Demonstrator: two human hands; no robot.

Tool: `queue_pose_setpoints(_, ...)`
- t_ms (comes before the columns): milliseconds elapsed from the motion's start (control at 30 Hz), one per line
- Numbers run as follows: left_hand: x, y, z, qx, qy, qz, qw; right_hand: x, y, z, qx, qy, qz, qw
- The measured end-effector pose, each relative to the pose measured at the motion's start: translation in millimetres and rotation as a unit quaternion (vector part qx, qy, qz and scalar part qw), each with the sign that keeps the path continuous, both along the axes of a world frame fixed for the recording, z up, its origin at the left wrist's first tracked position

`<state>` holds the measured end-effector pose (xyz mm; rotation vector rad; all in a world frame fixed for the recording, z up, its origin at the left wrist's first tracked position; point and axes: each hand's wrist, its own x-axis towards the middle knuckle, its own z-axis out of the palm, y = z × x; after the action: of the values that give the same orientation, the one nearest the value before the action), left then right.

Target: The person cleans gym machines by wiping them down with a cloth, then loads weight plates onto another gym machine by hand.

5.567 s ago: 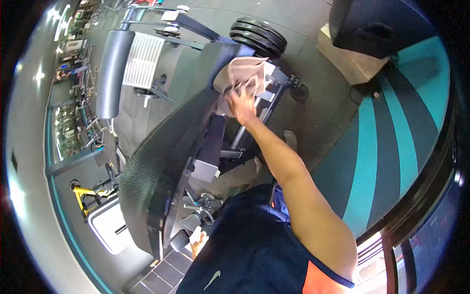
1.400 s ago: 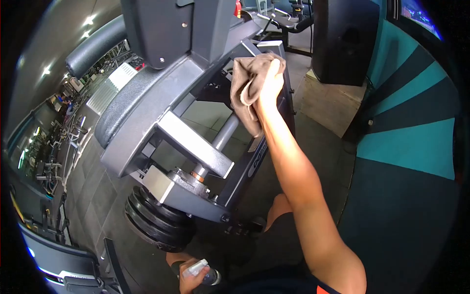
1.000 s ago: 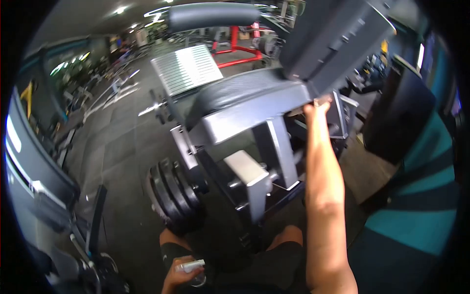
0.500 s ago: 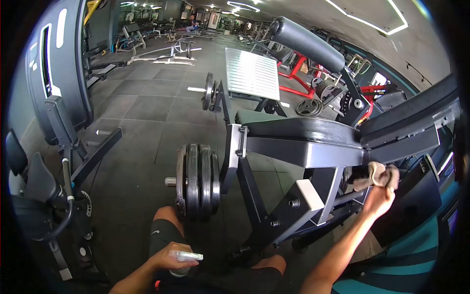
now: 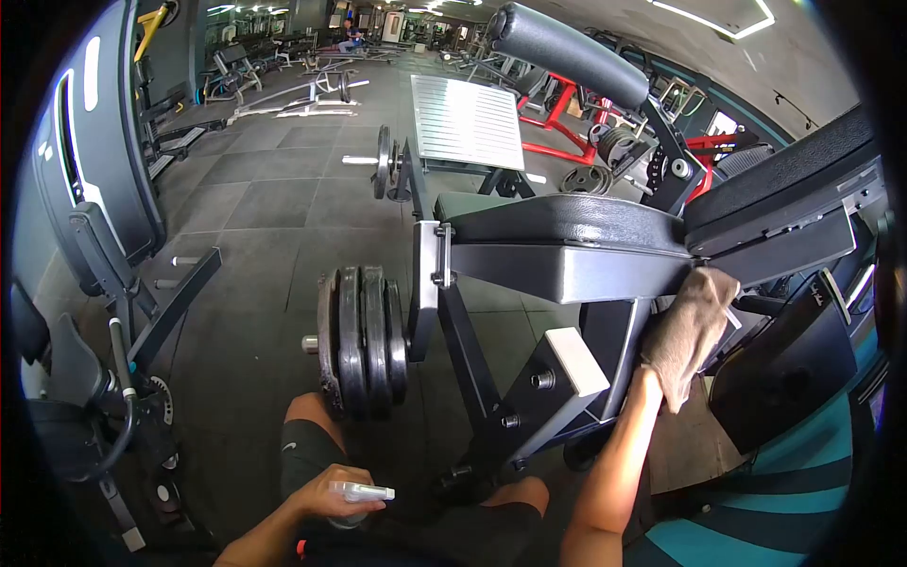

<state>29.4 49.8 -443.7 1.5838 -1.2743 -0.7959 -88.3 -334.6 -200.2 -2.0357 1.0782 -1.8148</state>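
Low in front of my lap, my left hand [image 5: 326,489] is wrapped round a spray bottle [image 5: 363,491] with a whitish trigger head; most of the bottle is covered by the fingers. My right hand [image 5: 649,380] reaches forward under the machine's black padded seat [image 5: 576,223]. A greyish-brown cloth [image 5: 690,326] drapes over that hand, hiding its fingers, and lies against the dark metal frame [image 5: 609,345] just below where seat and backrest [image 5: 784,184] meet.
Black weight plates [image 5: 364,340] stick out on a bar close to my knee. A metal footplate [image 5: 468,121] and a padded roller [image 5: 572,55] stand beyond the seat. At left is another machine [image 5: 99,142]. A person [image 5: 350,38] sits far back.
My right hand has moved left and a little toward me with the cloth, which is now spread over the hand instead of bunched. My left hand stays put; the view has shifted slightly.
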Motion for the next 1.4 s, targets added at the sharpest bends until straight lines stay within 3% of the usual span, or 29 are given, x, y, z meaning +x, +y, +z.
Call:
queue_pose_setpoints(33,0.4,-0.8,0.7,-0.007,0.002,0.003,1.0,1.2,9.6,-3.4,-0.024,0.021,-0.077,0.997)
queue_pose_setpoints(100,0.8,0.7,4.1,-0.018,0.006,0.012,1.0,-4.0,19.2,12.0,0.015,0.186,-0.141,0.972)
queue_pose_setpoints(133,0.4,1.3,5.2,-0.001,0.019,0.024,1.0,-8.8,11.5,5.8,0.03,0.203,-0.131,0.97)
queue_pose_setpoints(267,3.4,-3.5,0.7,0.023,0.03,0.036,0.999,-9.9,-57.3,-20.0,0.019,0.137,-0.041,0.99)
queue_pose_setpoints(467,2.6,-21.7,8.5,0.029,0.017,0.004,0.999,3.3,-115.5,-47.8,-0.198,0.077,-0.145,0.966)
queue_pose_setpoints(500,2.2,-23.5,10.3,0.042,0.015,-0.002,0.999,0.2,-118.5,-55.3,-0.075,0.076,-0.109,0.988)
queue_pose_setpoints(633,-2.3,-24.2,11.5,0.028,-0.012,-0.023,0.999,-35.1,-168.2,-67.1,0.121,0.152,-0.08,0.978)
queue_pose_setpoints(800,-6.3,-13.6,13.1,0.016,-0.045,-0.011,0.999,-99.9,-133.1,-102.1,0.084,-0.034,0.017,0.996)
queue_pose_setpoints(900,-5.7,-9.4,13.4,0.022,-0.026,-0.005,0.999,-177.7,-97.2,-86.1,0.011,-0.164,0.02,0.986)
queue_pose_setpoints(967,-3.1,-7.6,7.0,0.075,-0.004,0.01,0.997,-212.2,-87.4,-63.7,-0.053,-0.191,0.004,0.98)
queue_pose_setpoints(1033,-2.2,-13.9,6.1,0.038,-0.045,-0.011,0.998,-225.4,-88.6,-47.5,-0.103,-0.159,-0.02,0.982)
queue_pose_setpoints(1167,-3.2,-23.0,3.7,0.005,-0.052,-0.041,0.998,-205.4,-142.9,-49.8,-0.149,0.038,-0.084,0.985)
queue_pose_setpoints(1300,-6.1,-34.5,9.6,0.012,-0.038,-0.077,0.996,-147.2,-272.8,-98.0,-0.195,0.212,-0.202,0.936)
queue_pose_setpoints(1400,-8.2,-34.5,7.6,0.036,-0.026,-0.064,0.997,-119.9,-351.4,-132.9,-0.215,0.215,-0.286,0.909)
